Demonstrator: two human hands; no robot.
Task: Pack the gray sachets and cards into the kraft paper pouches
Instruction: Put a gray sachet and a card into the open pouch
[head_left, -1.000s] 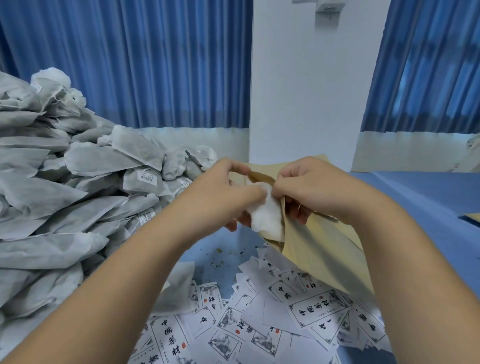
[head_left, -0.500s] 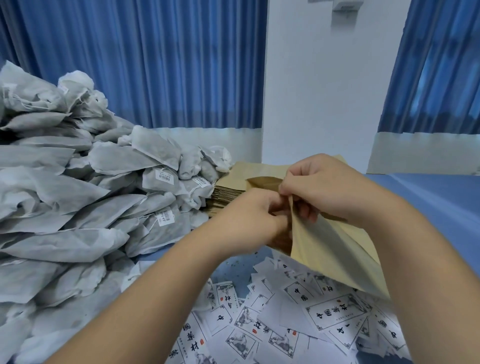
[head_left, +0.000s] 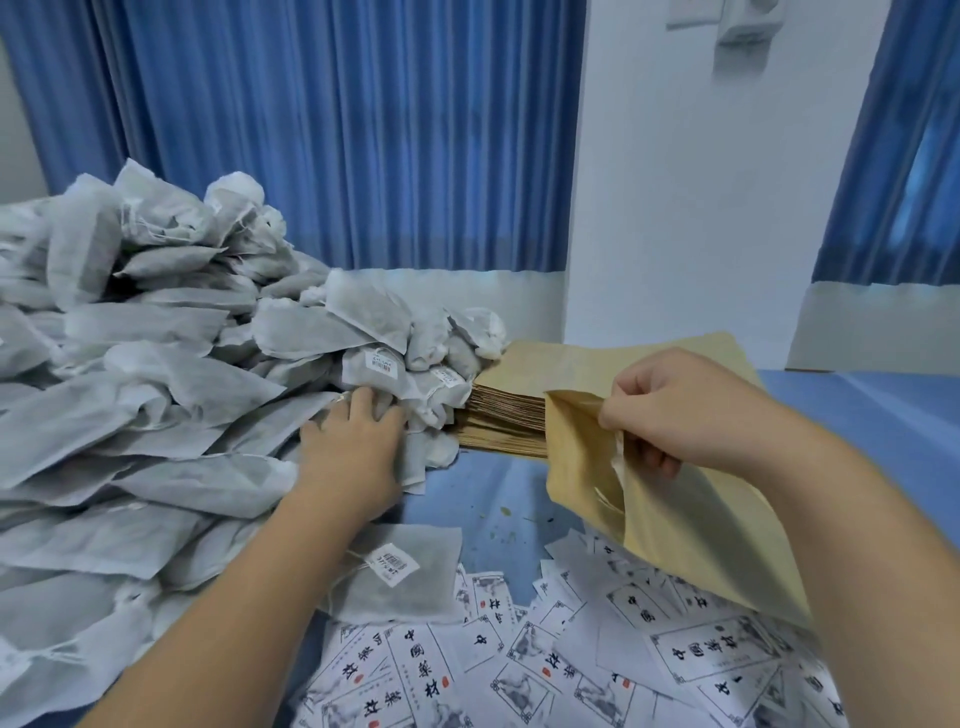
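1. The left hand (head_left: 356, 441) is resting on the sachet pile (head_left: 156, 374), fingertips buried; whether it is gripping one is unclear.
2. The right hand (head_left: 670, 410) is pinching the kraft pouch (head_left: 691, 525) open, its mouth facing left toward that pile, its length slanting down-right.
3. The sachets (head_left: 291, 338) are looking gray, soft, flat; cards (head_left: 571, 660) are lying on the worktop (head_left: 493, 493) below.
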